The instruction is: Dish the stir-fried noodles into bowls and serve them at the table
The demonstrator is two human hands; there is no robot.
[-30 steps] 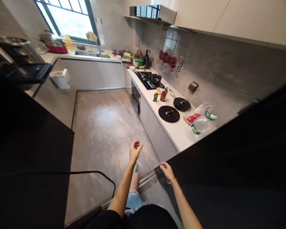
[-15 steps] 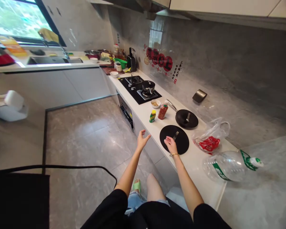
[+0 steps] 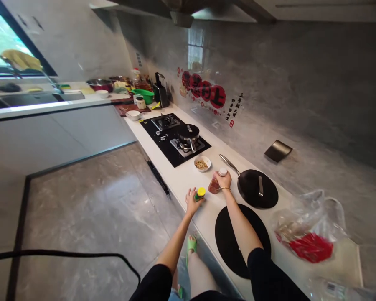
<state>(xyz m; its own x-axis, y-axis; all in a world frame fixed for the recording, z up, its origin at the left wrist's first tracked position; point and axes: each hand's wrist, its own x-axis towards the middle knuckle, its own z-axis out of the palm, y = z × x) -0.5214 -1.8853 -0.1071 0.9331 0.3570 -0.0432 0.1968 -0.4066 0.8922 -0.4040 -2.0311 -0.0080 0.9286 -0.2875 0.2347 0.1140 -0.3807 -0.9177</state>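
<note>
My left hand [image 3: 192,202] has its thumb and fingers round a small green seasoning bottle [image 3: 201,192] with a yellow cap, at the counter's front edge. Farther right, my right hand [image 3: 224,180] is wrapped round a reddish bottle [image 3: 213,184] with a white cap, which leans a little; its label is mostly covered by the fingers. Just behind the two bottles stands a small white bowl [image 3: 201,164] of chopped, brownish food. Beneath my right forearm lies a round black lid [image 3: 232,238], its handle hidden by the arm.
A frying pan with a black lid [image 3: 253,190] lies by the wall. A lidded pot [image 3: 188,134] sits on the gas hob [image 3: 163,144]. To the right are a clear plastic bag [image 3: 313,225] with red contents and a partly visible clear bottle [image 3: 332,288]. A black cable [image 3: 81,253] crosses at lower left.
Both hands have moved forward from bare air: the left now closes on the green bottle, the right on the reddish bottle. The view has shifted closer to the hob.
</note>
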